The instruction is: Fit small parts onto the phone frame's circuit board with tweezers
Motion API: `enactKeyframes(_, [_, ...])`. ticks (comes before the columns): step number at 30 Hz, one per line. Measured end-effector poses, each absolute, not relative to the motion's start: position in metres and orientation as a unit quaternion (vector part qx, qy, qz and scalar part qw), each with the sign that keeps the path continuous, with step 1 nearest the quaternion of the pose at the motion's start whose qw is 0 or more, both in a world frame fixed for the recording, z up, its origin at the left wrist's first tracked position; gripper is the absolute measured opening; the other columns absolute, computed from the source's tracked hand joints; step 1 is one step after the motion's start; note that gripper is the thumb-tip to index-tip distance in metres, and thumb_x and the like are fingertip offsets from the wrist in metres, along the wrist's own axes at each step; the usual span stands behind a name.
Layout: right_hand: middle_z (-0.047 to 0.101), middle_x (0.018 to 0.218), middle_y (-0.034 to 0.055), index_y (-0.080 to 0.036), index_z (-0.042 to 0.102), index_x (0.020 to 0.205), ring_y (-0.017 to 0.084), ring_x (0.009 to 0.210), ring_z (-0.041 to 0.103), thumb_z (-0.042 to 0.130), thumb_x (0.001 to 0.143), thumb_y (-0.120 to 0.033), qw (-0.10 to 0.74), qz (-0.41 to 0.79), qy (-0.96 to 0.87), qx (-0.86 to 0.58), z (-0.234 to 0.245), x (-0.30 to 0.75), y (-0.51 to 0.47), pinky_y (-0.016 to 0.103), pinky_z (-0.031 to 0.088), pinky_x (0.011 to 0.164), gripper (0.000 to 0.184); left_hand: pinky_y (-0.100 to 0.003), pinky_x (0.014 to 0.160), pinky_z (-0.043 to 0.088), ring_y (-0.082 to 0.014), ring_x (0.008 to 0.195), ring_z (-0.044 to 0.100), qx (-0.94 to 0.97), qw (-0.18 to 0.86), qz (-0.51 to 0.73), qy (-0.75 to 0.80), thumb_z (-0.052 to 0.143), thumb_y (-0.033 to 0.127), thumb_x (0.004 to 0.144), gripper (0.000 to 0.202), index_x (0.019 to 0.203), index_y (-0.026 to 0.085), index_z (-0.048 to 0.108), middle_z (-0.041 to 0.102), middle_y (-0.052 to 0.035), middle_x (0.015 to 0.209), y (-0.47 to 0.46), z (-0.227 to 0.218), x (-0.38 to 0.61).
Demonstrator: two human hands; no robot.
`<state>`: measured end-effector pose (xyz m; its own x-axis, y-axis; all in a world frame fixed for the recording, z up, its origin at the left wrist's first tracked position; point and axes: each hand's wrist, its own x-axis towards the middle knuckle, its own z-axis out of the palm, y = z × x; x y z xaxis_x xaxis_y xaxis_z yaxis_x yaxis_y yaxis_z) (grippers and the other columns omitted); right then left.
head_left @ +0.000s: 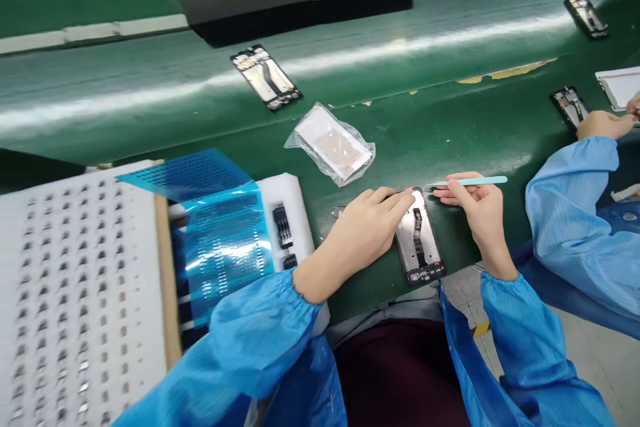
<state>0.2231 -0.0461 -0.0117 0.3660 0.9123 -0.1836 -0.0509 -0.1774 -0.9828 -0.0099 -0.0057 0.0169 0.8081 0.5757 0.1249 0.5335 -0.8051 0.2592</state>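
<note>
Far left of the phone frame, which lies face-up and slightly angled on the green conveyor belt, a white perforated tray holds rows of small parts, too blurred to identify. Next toward the frame, a blue film sheet drapes over a white foam block bearing small black parts, partly covered and cut off by the film. Just beyond the frame's far end, up and left, sits a clear plastic bag with a white-and-tan packet inside; another phone frame lies farther up the belt. The left hand reaches over the frame's upper end, fingers extended and resting on it; the thumb is hidden, so I can't tell if it is gripping. A small metal piece pokes out beneath that hand, hard to make out. The frame itself shows a black rim, pale metal backing and a dark central strip. Just right of it, the right hand pinches a slim pale-teal plastic pick between thumb and fingers, clear of the frame. Well right, a co-worker's hand in a blue sleeve sits beside a third phone frame.
</note>
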Motion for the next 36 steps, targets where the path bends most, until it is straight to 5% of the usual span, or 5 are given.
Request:
enactKeyframes(4, [0.084, 0.096, 0.0085, -0.021, 0.079, 0.099, 0.026, 0.089, 0.086, 0.091, 0.087, -0.052, 0.527, 0.452, -0.386, -0.607, 0.009, 0.218, -0.040, 0.031, 0.072, 0.075, 0.036, -0.038, 0.105, 0.059, -0.0233, 0.125, 0.074, 0.870, 0.227, 0.220, 0.378, 0.048, 0.017, 0.111, 0.030, 0.135, 0.017, 0.066, 0.078, -0.0096, 0.139, 0.006, 0.028, -0.030])
enactKeyframes(8, [0.084, 0.094, 0.0080, -0.021, 0.079, 0.102, 0.027, 0.090, 0.086, 0.091, 0.087, -0.054, 0.504, 0.491, -0.455, -0.545, 0.025, 0.199, -0.007, 0.032, 0.072, 0.075, 0.038, -0.034, 0.076, 0.054, -0.0215, 0.085, 0.071, 0.824, 0.190, 0.241, 0.477, 0.067, 0.024, 0.102, 0.018, 0.084, 0.022, 0.066, 0.076, -0.0008, 0.084, 0.020, 0.028, -0.053])
enactKeyframes(11, [0.083, 0.089, 0.0080, -0.019, 0.078, 0.100, 0.027, 0.088, 0.086, 0.094, 0.081, -0.058, 0.455, 0.543, -0.500, -0.498, 0.018, 0.181, 0.032, 0.031, 0.072, 0.074, 0.046, -0.032, 0.068, 0.047, -0.0208, 0.077, 0.063, 0.819, 0.169, 0.224, 0.501, 0.077, 0.027, 0.095, 0.028, 0.076, 0.023, 0.057, 0.068, 0.0013, 0.074, 0.027, 0.021, -0.063])
enactKeyframes(18, [0.084, 0.088, 0.0080, -0.017, 0.076, 0.096, 0.025, 0.085, 0.086, 0.094, 0.081, -0.056, 0.398, 0.573, -0.548, -0.461, -0.013, 0.162, 0.080, 0.028, 0.069, 0.073, 0.045, -0.044, 0.099, 0.054, -0.0281, 0.113, 0.068, 0.826, 0.139, 0.253, 0.484, 0.054, 0.019, 0.107, 0.013, 0.110, 0.019, 0.067, 0.077, -0.0113, 0.122, 0.036, 0.000, -0.073])
enactKeyframes(36, [0.081, 0.081, 0.0061, -0.018, 0.075, 0.095, 0.023, 0.077, 0.084, 0.093, 0.078, -0.062, 0.366, 0.550, -0.576, -0.481, -0.014, 0.154, 0.082, 0.028, 0.067, 0.068, 0.051, -0.046, 0.098, 0.058, -0.0292, 0.112, 0.068, 0.819, 0.147, 0.225, 0.507, 0.058, 0.015, 0.107, 0.024, 0.117, 0.016, 0.080, 0.080, -0.0103, 0.130, 0.042, -0.015, -0.073])
